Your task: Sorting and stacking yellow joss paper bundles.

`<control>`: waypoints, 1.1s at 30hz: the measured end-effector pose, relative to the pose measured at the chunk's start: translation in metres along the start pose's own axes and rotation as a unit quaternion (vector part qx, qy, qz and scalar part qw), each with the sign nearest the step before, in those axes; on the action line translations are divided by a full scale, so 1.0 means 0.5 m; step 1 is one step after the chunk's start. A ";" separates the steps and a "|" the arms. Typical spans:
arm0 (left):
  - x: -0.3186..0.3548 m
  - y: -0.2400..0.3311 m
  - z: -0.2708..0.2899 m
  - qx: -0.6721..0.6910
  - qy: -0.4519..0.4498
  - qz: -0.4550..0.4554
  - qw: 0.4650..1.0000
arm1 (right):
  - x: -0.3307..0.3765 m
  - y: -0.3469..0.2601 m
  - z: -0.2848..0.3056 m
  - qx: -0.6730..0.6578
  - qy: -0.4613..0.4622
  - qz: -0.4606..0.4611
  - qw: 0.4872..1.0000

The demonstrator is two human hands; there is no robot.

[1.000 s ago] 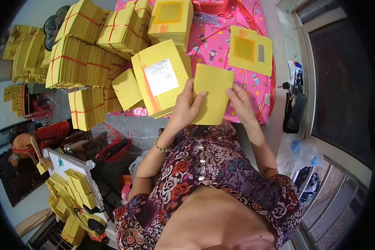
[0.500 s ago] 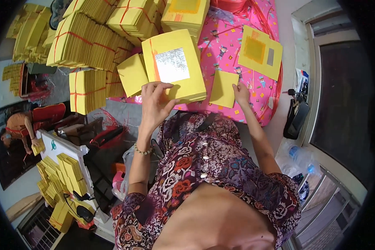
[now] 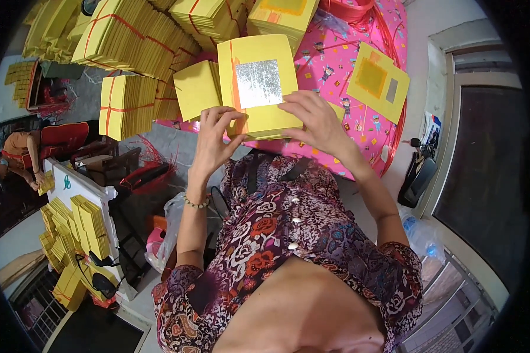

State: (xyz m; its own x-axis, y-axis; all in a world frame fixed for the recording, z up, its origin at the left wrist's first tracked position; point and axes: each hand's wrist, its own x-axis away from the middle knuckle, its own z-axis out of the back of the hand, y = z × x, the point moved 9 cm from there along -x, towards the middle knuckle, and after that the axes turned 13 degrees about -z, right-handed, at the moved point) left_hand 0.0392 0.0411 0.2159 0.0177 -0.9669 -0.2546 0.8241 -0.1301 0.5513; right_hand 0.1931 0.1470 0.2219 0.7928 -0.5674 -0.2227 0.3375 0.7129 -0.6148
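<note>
A thick stack of yellow joss paper (image 3: 268,117), with a silver foil square and an orange streak on top, lies in front of me at the near edge of a pink patterned surface (image 3: 330,67). My left hand (image 3: 216,138) grips its near left corner, thumb along the front edge and fingers curled on the side. At the near right corner, my right hand (image 3: 318,123) has its fingers over the top and its thumb at the front edge. Mostly hidden behind the right hand is a smaller yellow sheet (image 3: 338,112).
Yellow bundles tied with red string (image 3: 129,41) stand at the far left. A smaller yellow stack (image 3: 197,88) leans beside mine. Yellow sheets with an orange patch (image 3: 376,82) lie to the right. At the left, another person (image 3: 23,147) sits by a white table (image 3: 88,194).
My right hand has left the small yellow sheet and moved left onto the big stack. My left hand stays at the stack's left corner, and the stack now sits straighter.
</note>
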 end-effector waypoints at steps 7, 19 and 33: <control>0.003 -0.003 -0.001 0.000 -0.004 -0.011 1.000 | -0.012 -0.003 -0.024 0.073 -0.039 0.055 0.995; 0.004 -0.034 0.013 0.074 0.027 0.015 0.997 | -0.028 0.024 -0.022 -0.042 -0.081 -0.007 0.996; 0.013 -0.070 0.002 0.106 0.072 0.091 0.988 | -0.036 0.048 -0.032 -0.091 -0.067 -0.070 0.991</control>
State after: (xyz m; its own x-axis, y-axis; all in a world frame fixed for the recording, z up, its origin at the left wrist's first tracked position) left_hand 0.0100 0.0389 0.1958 0.2469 -0.9395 -0.2374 0.6624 -0.0152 0.7490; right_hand 0.1790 0.1676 0.1989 0.8095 -0.5863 -0.0305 0.3608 0.5377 -0.7621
